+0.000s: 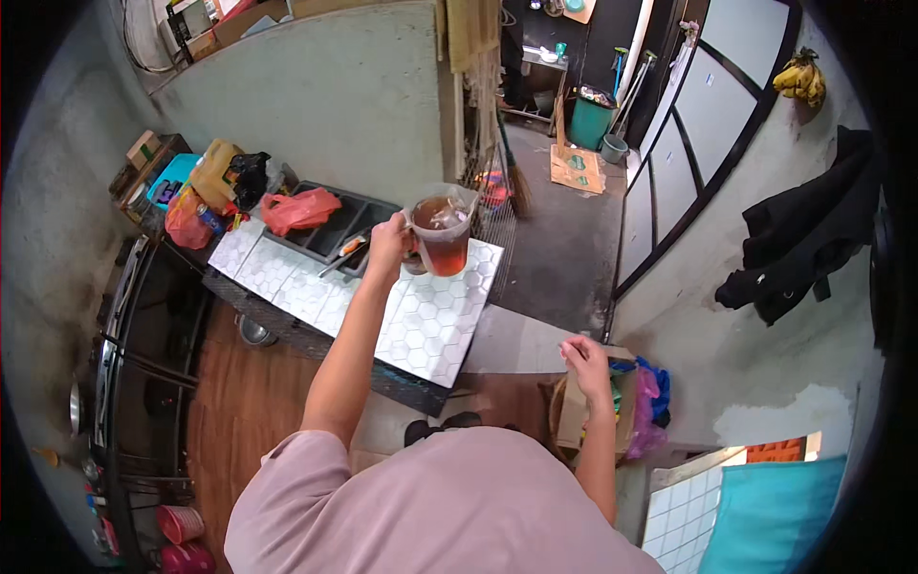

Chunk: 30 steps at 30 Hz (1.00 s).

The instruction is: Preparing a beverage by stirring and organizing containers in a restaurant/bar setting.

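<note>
My left hand (pixel 387 241) is closed round the handle of a clear plastic pitcher (pixel 446 251). Reddish-brown liquid fills much of it, and clear pieces that look like ice or plastic show at the top. The pitcher is over the far right end of a white hexagon-tiled counter (pixel 421 330); whether its base touches the tiles I cannot tell. My right hand (pixel 586 369) hangs in the air right of the counter, fingers loosely bent and slightly apart, with nothing visible in it. Left of the pitcher, a knife-like tool with an orange-and-white handle (pixel 352 246) lies at a black tray's edge.
A black compartment tray (pixel 335 222) holds a red plastic bag (pixel 298 209). Bags and containers crowd the counter's left end. Below my right hand stands a cardboard box (pixel 574 413) beside a purple bag (pixel 648 413). A broom (pixel 514 177) and green bin (pixel 590 120) stand farther off.
</note>
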Each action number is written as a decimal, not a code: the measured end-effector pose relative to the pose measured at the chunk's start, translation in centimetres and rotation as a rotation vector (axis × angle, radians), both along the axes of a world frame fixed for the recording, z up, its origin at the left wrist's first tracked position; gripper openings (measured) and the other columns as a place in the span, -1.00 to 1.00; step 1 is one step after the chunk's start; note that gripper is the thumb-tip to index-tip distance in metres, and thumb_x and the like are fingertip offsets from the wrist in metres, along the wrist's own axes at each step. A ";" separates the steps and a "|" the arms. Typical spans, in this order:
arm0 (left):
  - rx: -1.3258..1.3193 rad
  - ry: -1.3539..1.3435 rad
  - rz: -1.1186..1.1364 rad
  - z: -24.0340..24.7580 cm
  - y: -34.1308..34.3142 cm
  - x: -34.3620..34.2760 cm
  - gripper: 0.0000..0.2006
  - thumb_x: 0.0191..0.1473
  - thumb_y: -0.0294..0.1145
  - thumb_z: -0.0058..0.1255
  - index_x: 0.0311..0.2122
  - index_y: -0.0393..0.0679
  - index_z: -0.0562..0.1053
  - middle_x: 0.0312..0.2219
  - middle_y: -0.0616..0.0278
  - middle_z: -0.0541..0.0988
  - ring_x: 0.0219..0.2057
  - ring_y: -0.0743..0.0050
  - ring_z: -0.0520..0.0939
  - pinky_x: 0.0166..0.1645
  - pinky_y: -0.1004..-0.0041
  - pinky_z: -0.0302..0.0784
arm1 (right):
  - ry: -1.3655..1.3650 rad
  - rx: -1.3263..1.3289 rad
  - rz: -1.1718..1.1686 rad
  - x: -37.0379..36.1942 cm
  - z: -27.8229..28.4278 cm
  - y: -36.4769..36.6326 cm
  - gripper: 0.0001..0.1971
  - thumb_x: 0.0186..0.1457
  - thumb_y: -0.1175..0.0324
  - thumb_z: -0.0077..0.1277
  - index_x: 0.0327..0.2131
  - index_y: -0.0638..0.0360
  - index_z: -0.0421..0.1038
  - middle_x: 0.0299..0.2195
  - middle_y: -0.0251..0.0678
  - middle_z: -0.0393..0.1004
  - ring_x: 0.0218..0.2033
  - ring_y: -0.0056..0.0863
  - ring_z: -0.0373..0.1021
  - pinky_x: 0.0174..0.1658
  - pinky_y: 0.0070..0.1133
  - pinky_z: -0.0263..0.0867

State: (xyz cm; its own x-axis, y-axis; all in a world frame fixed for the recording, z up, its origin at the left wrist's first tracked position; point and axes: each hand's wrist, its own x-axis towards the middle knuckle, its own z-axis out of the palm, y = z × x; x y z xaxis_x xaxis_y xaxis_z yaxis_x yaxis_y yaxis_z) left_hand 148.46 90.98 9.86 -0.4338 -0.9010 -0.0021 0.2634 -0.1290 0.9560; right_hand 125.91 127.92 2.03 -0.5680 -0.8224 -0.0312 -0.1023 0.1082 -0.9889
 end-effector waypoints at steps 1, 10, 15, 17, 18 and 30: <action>-0.046 -0.026 0.015 0.4 1.3 -1.1 -0.64 0.19 -0.23 -0.14 -0.66 -0.06 0.36 -0.75 0.46 0.27 -0.70 0.66 0.20 -0.56 0.47 0.05 | 0.029 0.019 -0.049 -1.4 -0.2 1.4 -0.87 0.21 0.39 0.06 -0.30 0.28 0.48 -0.45 -0.46 0.46 -0.40 -0.71 0.35 -0.28 -0.67 0.28; 0.053 -0.040 -0.013 -5.2 3.6 -11.9 -0.65 0.24 -0.16 -0.16 -0.58 -0.01 0.40 -0.72 0.55 0.25 -0.71 0.70 0.16 -0.56 0.54 -0.01 | 0.007 0.071 -0.211 -15.1 -2.0 7.7 -0.91 0.21 0.42 0.06 -0.30 0.22 0.48 -0.45 -0.49 0.47 -0.42 -0.74 0.35 -0.33 -0.71 0.25; 0.096 -0.018 -0.101 -8.4 2.4 -18.0 -0.65 0.27 -0.18 -0.21 -0.58 0.00 0.35 -0.74 0.56 0.15 -0.71 0.70 0.13 -0.56 0.52 0.00 | -0.033 0.041 -0.227 -21.8 -1.6 4.5 -0.91 0.21 0.42 0.06 -0.31 0.22 0.48 -0.47 -0.49 0.46 -0.47 -0.75 0.30 -0.37 -0.72 0.21; 0.128 -0.003 -0.072 -8.9 1.3 -21.0 -0.63 0.23 -0.18 -0.15 -0.64 0.04 0.31 -0.74 0.55 0.18 -0.70 0.72 0.14 -0.56 0.50 -0.01 | -0.110 0.084 -0.250 -24.6 -1.2 1.9 -0.91 0.21 0.41 0.06 -0.30 0.23 0.48 -0.46 -0.49 0.47 -0.45 -0.74 0.32 -0.34 -0.71 0.24; 0.076 -0.121 -0.087 -9.0 0.8 -22.1 -0.66 0.27 -0.19 -0.22 -0.56 -0.02 0.36 -0.73 0.56 0.17 -0.69 0.70 0.13 -0.54 0.52 -0.01 | -0.013 0.086 -0.225 -25.9 -0.6 0.3 -0.91 0.21 0.41 0.05 -0.31 0.22 0.48 -0.47 -0.50 0.46 -0.44 -0.73 0.33 -0.32 -0.69 0.26; 0.141 -0.088 -0.065 -7.4 -14.1 -41.5 -0.62 0.25 -0.19 -0.11 -0.64 0.02 0.34 -0.71 0.55 0.28 -0.66 0.74 0.23 -0.52 0.55 0.12 | -0.047 0.010 -0.359 -41.9 2.6 -18.3 -0.87 0.23 0.36 0.05 -0.29 0.22 0.47 -0.44 -0.50 0.46 -0.41 -0.73 0.32 -0.31 -0.70 0.25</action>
State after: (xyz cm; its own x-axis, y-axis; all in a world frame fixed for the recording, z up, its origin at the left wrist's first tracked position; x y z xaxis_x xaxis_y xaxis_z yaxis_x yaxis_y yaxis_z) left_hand 106.95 76.84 2.48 -0.4841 -0.8590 -0.1667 0.1664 -0.2773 0.9463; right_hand 84.02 109.63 4.63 -0.8186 -0.5699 -0.0715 -0.0102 0.1389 -0.9903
